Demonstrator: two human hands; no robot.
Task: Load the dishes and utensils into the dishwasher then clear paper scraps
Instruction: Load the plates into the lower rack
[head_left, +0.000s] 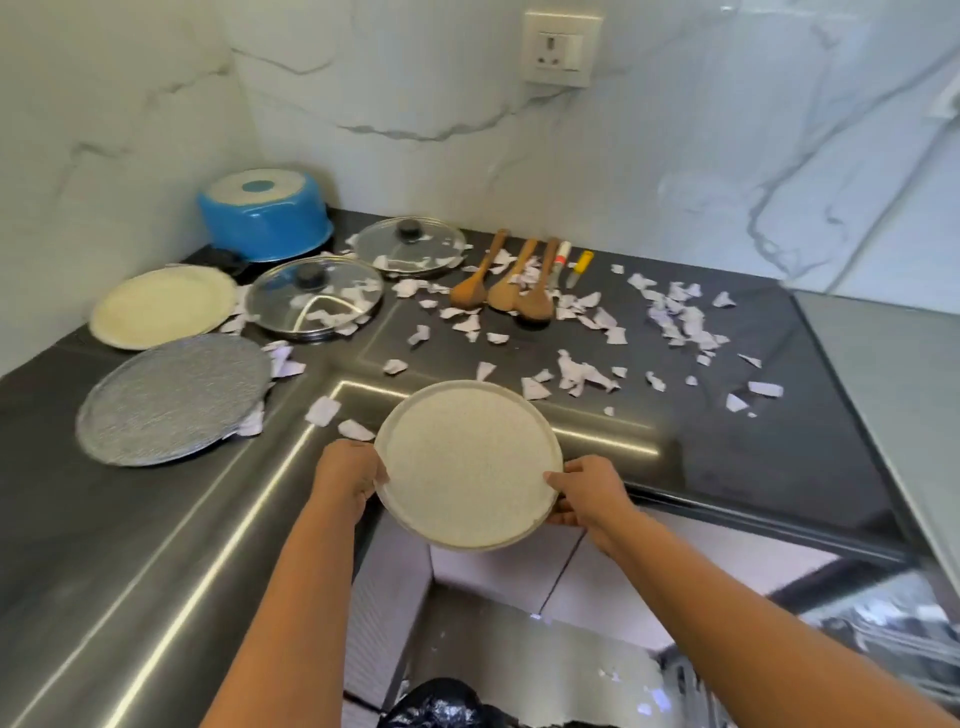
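A speckled beige plate (467, 462) is held over the counter's inner corner edge, tilted toward me. My left hand (348, 475) grips its left rim and my right hand (587, 493) grips its right rim. On the dark counter to the left lie a grey plate (171, 397) and a cream plate (163, 306). Two glass lids (314, 299) (410, 247) lie behind them. Three wooden spoons (511, 283) and two small knives (571, 265) rest at the back. Torn paper scraps (582, 374) are scattered over the counter.
An upturned blue pot (265, 215) stands in the back left corner. A wall socket (561, 49) is on the marble wall. A black bag (436, 704) sits on the floor below, with a few scraps near it. A grey surface (883, 374) adjoins the counter at right.
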